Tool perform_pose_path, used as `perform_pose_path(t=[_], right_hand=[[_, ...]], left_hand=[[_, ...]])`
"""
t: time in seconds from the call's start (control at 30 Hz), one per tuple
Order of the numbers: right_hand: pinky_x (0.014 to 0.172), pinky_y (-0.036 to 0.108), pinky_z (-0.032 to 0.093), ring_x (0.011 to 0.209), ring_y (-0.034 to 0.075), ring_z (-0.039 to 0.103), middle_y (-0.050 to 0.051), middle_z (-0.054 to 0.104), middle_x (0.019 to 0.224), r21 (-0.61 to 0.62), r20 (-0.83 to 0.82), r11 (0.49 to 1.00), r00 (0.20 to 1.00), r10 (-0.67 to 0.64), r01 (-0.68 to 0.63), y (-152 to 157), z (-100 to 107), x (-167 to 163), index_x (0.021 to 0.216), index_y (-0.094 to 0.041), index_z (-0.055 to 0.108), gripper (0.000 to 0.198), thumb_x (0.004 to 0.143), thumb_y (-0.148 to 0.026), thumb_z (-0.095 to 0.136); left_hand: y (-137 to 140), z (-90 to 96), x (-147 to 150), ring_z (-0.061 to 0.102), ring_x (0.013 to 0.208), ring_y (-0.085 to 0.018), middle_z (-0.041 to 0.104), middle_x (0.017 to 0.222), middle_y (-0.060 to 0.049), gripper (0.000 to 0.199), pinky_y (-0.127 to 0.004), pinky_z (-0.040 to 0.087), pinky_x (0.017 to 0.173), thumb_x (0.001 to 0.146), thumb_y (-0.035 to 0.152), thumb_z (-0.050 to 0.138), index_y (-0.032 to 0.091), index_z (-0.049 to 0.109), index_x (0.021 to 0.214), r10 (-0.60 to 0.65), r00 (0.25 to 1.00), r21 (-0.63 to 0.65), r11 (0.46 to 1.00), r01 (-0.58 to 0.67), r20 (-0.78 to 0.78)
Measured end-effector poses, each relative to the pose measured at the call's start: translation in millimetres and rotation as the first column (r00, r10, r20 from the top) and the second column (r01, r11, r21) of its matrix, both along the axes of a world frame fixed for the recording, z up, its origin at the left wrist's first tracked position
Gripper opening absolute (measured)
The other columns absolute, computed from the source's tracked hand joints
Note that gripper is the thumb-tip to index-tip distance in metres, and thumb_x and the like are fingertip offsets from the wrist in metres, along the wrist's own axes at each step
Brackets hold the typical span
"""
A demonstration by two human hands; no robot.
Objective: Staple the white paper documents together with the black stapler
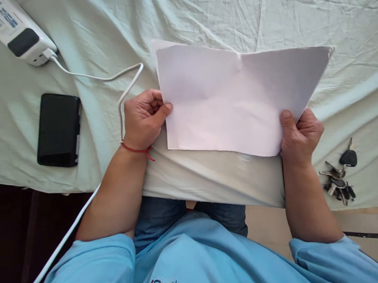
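Holding a white sheet of paper (237, 102) by both side edges, above the bed (202, 24) and over the person's lap. Left hand (144, 118) pinches the paper's left edge: thumb on top pressing the sheet, remaining fingers (152, 102) curled behind and partly hidden. Right hand (300, 136) grips the lower right corner, thumb on the front face, other fingers folded behind the sheet. Both hands closed on the paper, no slack visible.

Paper looks folded or doubled: a second layer's edge shows along the top left, and a small crease mark sits near the top middle. Top right corner is slightly frayed or bent. The sheet is blank on the side facing the camera. Its bottom edge sits just above the near edge of the bed.

A thin red string bracelet (136, 150) is around the left wrist. The bed is covered by a wrinkled pale green sheet.

Left of the hands: a black phone (58, 129) lies flat, face up, well apart from the paper. Top left: a white power strip (15, 30) with a white cable (111, 76) plugged in; the cable loops past the left hand and runs down off the bed. Right: a bunch of keys (339, 176) with a black fob, near the right forearm, not touching it.
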State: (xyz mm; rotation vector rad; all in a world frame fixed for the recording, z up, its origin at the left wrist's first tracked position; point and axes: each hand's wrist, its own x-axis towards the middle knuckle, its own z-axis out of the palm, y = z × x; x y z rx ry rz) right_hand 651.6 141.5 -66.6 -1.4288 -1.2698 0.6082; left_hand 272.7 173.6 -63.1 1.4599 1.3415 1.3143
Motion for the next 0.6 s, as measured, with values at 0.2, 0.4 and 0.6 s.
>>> perform_pose_path(t=[0.2,0.4,0.6], right_hand=[[0.084,0.041,0.062,0.095,0.025,0.070,0.004,0.073,0.096,-0.046,-0.022,0.998,0.999,0.043,-0.044,0.3,0.1,0.1,0.104,-0.032,0.076,0.036,0.096,-0.067,0.081],[0.087,0.040,0.062,0.090,0.024,0.068,0.005,0.071,0.090,0.014,-0.108,0.996,0.991,-0.082,0.084,7.6,4.9,-5.6,0.094,-0.024,0.072,0.038,0.087,-0.057,0.089],[0.106,0.046,0.064,0.106,0.028,0.076,0.011,0.083,0.110,0.095,-0.209,0.985,0.971,-0.119,0.141,13.7,4.0,-7.8,0.093,-0.023,0.075,0.032,0.083,-0.049,0.092]], left_hand=[[2.1,-2.4,-4.0,0.042,0.053,-0.008,0.053,0.064,0.004,0.057,-0.030,0.029,0.050,0.089,0.078,0.087,0.024,0.069,0.080,0.037,0.996,0.016,0.999,-0.036,-0.078],[-0.7,-3.2,-6.3,0.071,0.069,-0.016,0.070,0.077,0.001,0.053,-0.030,0.052,0.057,0.084,0.071,0.095,0.027,0.075,0.106,-0.053,0.998,-0.051,0.997,0.052,-0.025],[-1.4,-3.0,-4.7,0.069,0.066,-0.018,0.071,0.073,-0.001,0.041,-0.031,0.053,0.054,0.083,0.056,0.099,0.026,0.074,0.098,-0.115,0.993,-0.109,0.988,0.111,-0.038]])
